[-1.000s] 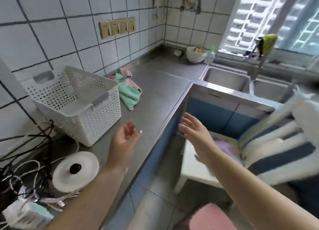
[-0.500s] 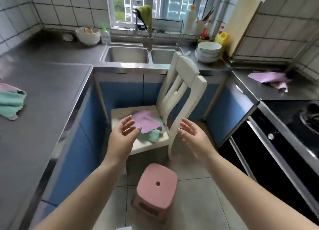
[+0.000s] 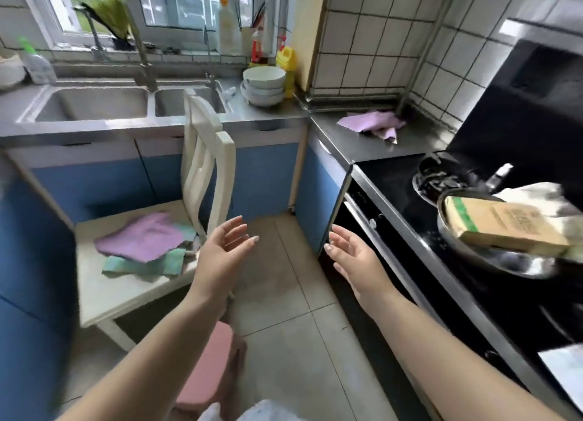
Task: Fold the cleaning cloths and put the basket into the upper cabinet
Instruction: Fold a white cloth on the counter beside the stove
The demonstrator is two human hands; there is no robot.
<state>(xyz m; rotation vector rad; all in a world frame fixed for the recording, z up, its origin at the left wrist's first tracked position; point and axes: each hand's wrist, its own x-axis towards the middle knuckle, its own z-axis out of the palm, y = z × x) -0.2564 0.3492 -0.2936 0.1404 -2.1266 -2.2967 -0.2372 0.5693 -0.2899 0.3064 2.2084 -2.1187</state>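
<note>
Both grips bare — left hand (image 3: 224,252), right hand (image 3: 353,255) — pan (image 3: 492,256) holds a carton (image 3: 501,228).

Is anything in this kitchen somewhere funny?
Yes. A box lies tilted in the pan on the stove, and crumpled cloths sit on the chair seat, not folded.

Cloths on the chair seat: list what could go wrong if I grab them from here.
1. The purple cloth lies loosely on the green cloth, which reaches the chair seat's front edge; a one-handed grab may drop one on the floor.
2. Both hands, left hand and right hand, are empty and off to the side of the pile; the chair back stands between, so a reach could knock it.
3. The pink stool underfoot could trip a step forward.
</note>
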